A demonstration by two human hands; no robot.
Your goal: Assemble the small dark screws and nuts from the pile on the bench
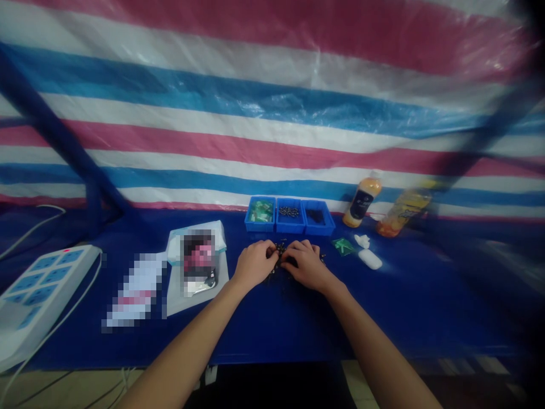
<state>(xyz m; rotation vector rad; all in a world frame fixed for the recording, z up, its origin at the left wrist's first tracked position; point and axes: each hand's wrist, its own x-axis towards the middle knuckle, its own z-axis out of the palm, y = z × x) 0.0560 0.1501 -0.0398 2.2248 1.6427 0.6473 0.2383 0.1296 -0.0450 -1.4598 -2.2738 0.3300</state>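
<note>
My left hand (254,263) and my right hand (307,264) rest side by side on the blue table (272,324), fingers curled and pinched over a small heap of dark screws (281,250). The fingertips of both hands touch the heap. What exactly each pinch holds is too small to make out. Just behind the hands stand three blue bins (289,216): the left one has green packets, the middle one small dark metal parts, the right one black parts.
Two orange drink bottles (361,200) stand at the back right, one tilted. A green packet (343,245) and a white case (369,258) lie right of my hands. A white bag with a phone (198,267) lies left; a white power strip (38,289) sits at the far left.
</note>
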